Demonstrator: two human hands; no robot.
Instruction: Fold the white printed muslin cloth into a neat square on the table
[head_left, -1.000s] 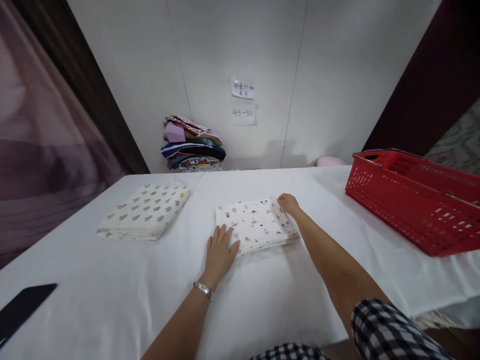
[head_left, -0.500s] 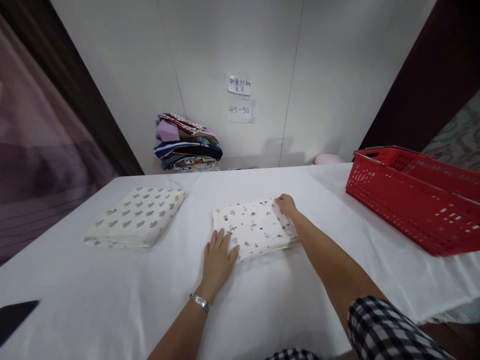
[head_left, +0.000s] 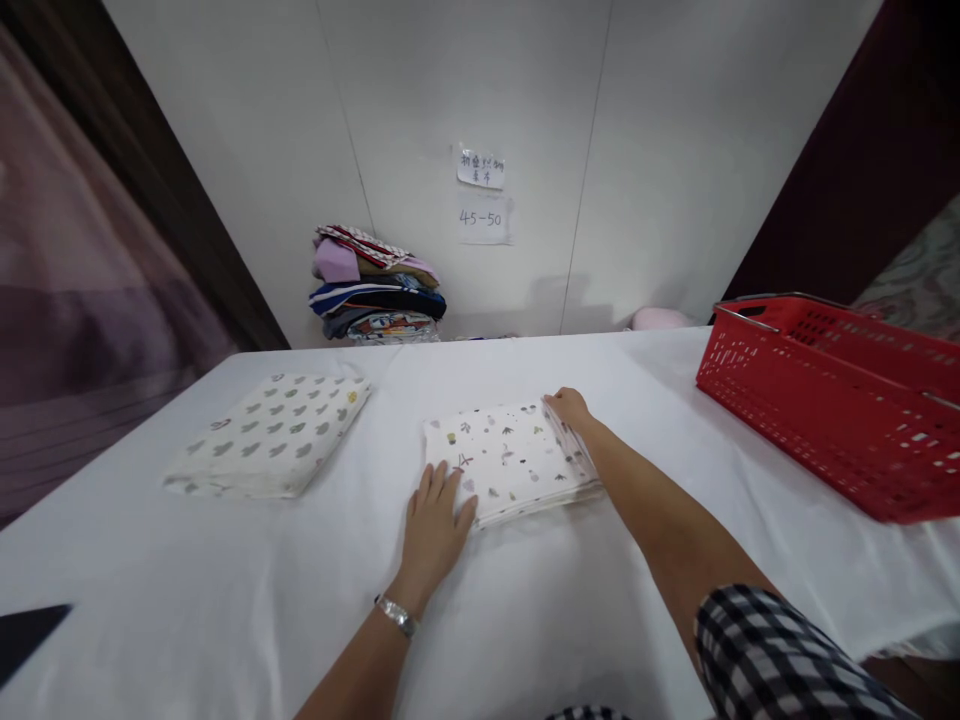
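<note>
A white cloth (head_left: 510,455) printed with small plant motifs lies folded in layers on the white-covered table (head_left: 300,590). My left hand (head_left: 433,525), wearing a silver bracelet at the wrist, rests with fingers spread on the cloth's near left corner. At the far right corner, my right hand (head_left: 568,408) has its fingers closed on the cloth's edge. Along that right side the fabric is slightly rumpled. To the left lies a second folded cloth (head_left: 274,435), white with grey mushroom-like shapes, touched by neither hand.
A red plastic basket (head_left: 832,400) stands on the table's right side. Behind the far edge rises a stack of folded fabrics (head_left: 377,285) against the wall. A pink object (head_left: 660,318) shows behind the table. A dark flat object (head_left: 30,635) lies at the near left.
My right hand has shifted very slightly left with the cloth's corner. My left hand stays flat at the near left corner. The view has moved slightly.
</note>
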